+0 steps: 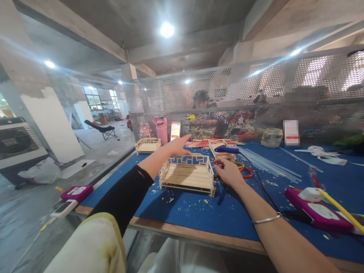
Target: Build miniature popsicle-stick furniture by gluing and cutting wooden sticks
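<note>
Your two hands are apart over a blue-topped worktable (196, 222), with a miniature slatted wooden bench (186, 177) between and below them, upright near the table's front edge. Your left hand (180, 146), its arm in a black sleeve (126, 195), reaches out above the bench's lattice back with fingers stretched and spread, gripping nothing that shows; whether a fingertip touches the back cannot be told. Your right hand (229, 172), a silver bangle (266, 218) at the wrist, sits just beside the bench's right end, fingers loosely bent; from this angle one cannot tell if they pinch or merely near the end rail.

Just beyond that hand, a blue glue gun (226, 149) lies on another small wooden frame (216, 147), its dark cord trailing toward you. Scissors with red and yellow handles (251, 173) lie partly hidden behind the right hand. Clear glue sticks (270, 167) fan out to the right, and red-tipped sticks (200, 143) pile up behind the bench. A second miniature bench (148, 146) stands at the far left corner, near a pink bottle (161, 131) and a lit phone (175, 131). Pale wood scraps (171, 200) dot the tabletop. To the right rest a glass jar (272, 137), white ribbon (318, 152) and a magenta device (321, 214). Behind a perforated metal screen (167, 96), a person (201, 100) shows dimly.
</note>
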The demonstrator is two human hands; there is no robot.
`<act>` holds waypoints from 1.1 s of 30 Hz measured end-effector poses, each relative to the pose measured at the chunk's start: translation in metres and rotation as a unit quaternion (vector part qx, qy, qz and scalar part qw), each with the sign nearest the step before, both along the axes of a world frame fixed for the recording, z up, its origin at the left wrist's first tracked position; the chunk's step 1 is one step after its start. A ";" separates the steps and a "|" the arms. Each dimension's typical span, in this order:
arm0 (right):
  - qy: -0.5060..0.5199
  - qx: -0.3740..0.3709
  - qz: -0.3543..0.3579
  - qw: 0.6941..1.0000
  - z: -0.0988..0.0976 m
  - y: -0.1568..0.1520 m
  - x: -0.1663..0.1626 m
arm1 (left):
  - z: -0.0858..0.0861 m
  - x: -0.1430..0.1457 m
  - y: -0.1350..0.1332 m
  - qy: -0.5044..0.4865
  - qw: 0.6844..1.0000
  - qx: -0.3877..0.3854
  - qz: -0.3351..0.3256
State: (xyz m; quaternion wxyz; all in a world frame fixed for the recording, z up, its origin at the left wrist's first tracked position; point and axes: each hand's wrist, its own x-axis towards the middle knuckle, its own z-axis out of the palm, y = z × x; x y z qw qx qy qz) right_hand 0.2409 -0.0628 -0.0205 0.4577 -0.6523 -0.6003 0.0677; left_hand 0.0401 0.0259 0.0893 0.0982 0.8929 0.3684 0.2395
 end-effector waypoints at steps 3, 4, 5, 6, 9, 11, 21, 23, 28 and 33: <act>0.009 0.007 -0.014 1.000 0.001 0.000 0.000 | -0.005 -0.029 -0.006 -0.203 0.974 0.095 0.038; 0.013 0.009 -0.019 1.000 0.001 0.000 0.000 | -0.012 -0.040 -0.008 -0.273 0.952 0.117 0.072; 0.018 0.012 -0.024 0.999 0.001 0.000 0.000 | -0.021 -0.052 -0.010 -0.337 0.925 0.125 0.124; 0.023 0.015 -0.027 0.999 0.002 0.000 0.000 | -0.032 -0.064 -0.011 -0.383 0.896 0.132 0.183; 0.038 0.020 -0.029 0.999 0.002 -0.001 0.000 | -0.068 -0.092 -0.012 -0.419 0.857 0.087 0.287; 0.047 0.020 -0.025 0.998 0.003 -0.001 0.000 | -0.085 -0.102 -0.011 -0.418 0.856 0.048 0.301; 0.110 -0.061 0.125 0.984 0.004 -0.006 -0.006 | -0.102 -0.085 -0.015 -0.342 0.919 -0.075 0.183; 0.129 -0.087 0.152 0.976 0.005 -0.008 -0.008 | -0.103 -0.083 -0.017 -0.344 0.918 -0.096 0.174; 0.184 -0.129 0.205 0.953 0.005 -0.011 -0.014 | -0.100 -0.083 -0.022 -0.364 0.909 -0.138 0.150; 0.291 -0.109 0.234 0.921 0.009 -0.013 -0.016 | -0.098 -0.082 -0.022 -0.402 0.885 -0.187 0.139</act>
